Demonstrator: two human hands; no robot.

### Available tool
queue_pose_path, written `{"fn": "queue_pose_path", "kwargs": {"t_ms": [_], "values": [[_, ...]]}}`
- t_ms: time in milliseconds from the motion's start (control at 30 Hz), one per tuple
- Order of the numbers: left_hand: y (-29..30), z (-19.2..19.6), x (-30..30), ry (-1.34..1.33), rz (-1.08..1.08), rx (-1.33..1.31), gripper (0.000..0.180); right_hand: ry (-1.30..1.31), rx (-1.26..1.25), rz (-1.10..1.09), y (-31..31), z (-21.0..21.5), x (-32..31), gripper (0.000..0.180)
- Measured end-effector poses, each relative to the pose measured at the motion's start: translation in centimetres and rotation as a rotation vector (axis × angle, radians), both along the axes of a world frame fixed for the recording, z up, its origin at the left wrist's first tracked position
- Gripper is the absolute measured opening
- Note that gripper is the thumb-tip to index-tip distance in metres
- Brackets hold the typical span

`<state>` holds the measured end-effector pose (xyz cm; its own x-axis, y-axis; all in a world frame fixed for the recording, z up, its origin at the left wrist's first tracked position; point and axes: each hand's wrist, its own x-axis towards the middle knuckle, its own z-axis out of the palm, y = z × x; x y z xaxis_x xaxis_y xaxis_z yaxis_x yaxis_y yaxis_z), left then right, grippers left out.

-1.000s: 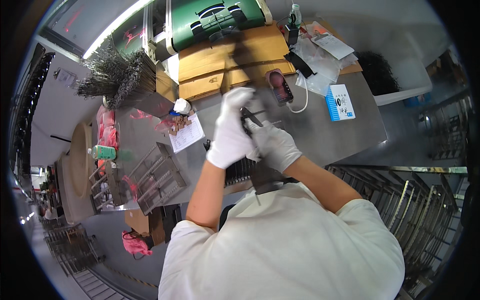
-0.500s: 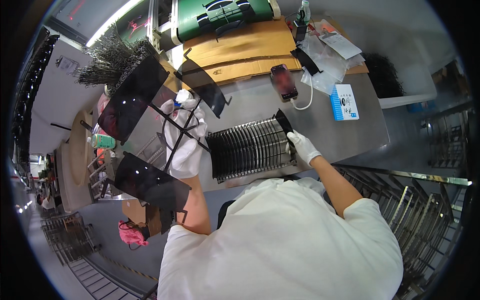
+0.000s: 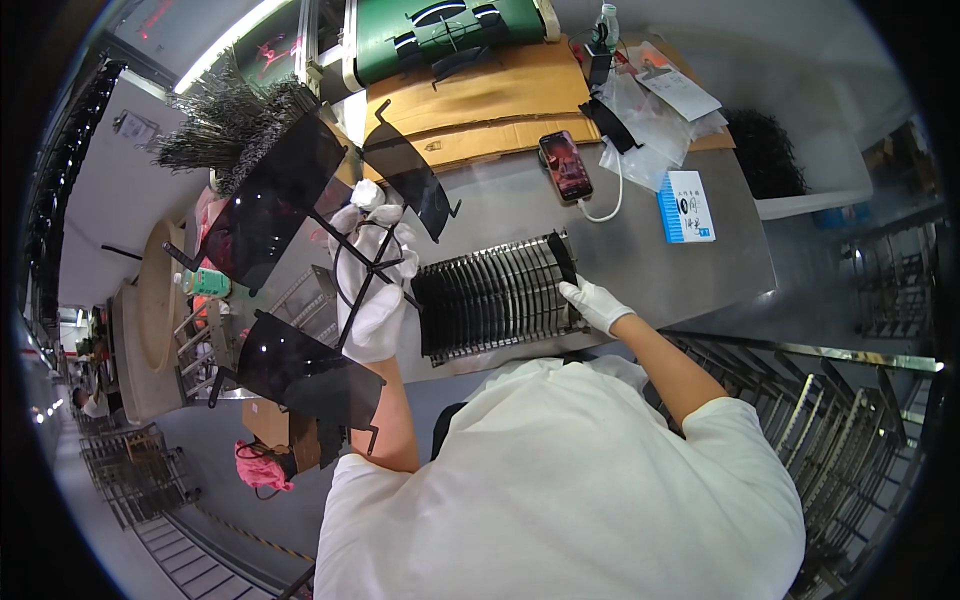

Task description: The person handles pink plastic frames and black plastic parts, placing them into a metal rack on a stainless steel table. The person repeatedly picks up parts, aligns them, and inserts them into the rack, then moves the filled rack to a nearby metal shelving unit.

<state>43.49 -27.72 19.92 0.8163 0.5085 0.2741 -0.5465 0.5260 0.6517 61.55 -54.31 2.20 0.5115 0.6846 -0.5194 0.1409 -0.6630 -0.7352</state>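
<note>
My left hand [image 3: 372,318], in a white glove, is closed around a black wire cross frame [image 3: 371,267] held up over the left part of the bench. Dark, glossy curved panels with hooked wire ends sit on its arms: a large panel [image 3: 275,205] at upper left, a narrower panel [image 3: 408,172] at upper right and another panel [image 3: 305,362] at lower left. My gloved right hand [image 3: 602,305] pinches the lower edge of a dark curved panel [image 3: 562,258] at the right end of a slotted wire rack [image 3: 490,346]. Several similar panels stand side by side in that rack.
The metal bench [image 3: 735,250] carries a phone [image 3: 566,165] on a white cable, a blue-and-white card [image 3: 688,207], plastic bags [image 3: 645,150] and flattened cardboard [image 3: 480,100]. Behind is a green conveyor [image 3: 400,20]. Black wire parts [image 3: 235,125] bunch at far left.
The panel under my right hand has gone from leaning outward to more upright against the rack's right end. My right hand has shifted slightly left; the wire frame has turned a little.
</note>
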Motion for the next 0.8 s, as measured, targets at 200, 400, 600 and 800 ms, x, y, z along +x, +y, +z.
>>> {"fn": "queue_pose_path", "kwargs": {"t_ms": [200, 400, 600, 800], "values": [[-2.3, 1.7, 0.0, 0.171, 0.087, 0.132, 0.101, -0.500, -0.251, 0.191, 2.3, 5.8, -1.2, 0.080], [-4.8, 1.5, 0.9, 0.193, -0.271, 0.056, 0.083, -1.096, 0.556, 0.027, 5.5, 12.4, -1.1, 0.105], [-2.7, -0.3, -0.1, 0.125, -0.608, -0.084, 0.079, 1.015, 0.456, 0.014, 5.2, 17.7, -2.8, 0.068], [-1.5, 0.2, -1.8, 0.200, -0.575, 0.232, 0.075, -0.389, 0.536, 0.132, 4.0, 12.8, -1.6, 0.064]]}}
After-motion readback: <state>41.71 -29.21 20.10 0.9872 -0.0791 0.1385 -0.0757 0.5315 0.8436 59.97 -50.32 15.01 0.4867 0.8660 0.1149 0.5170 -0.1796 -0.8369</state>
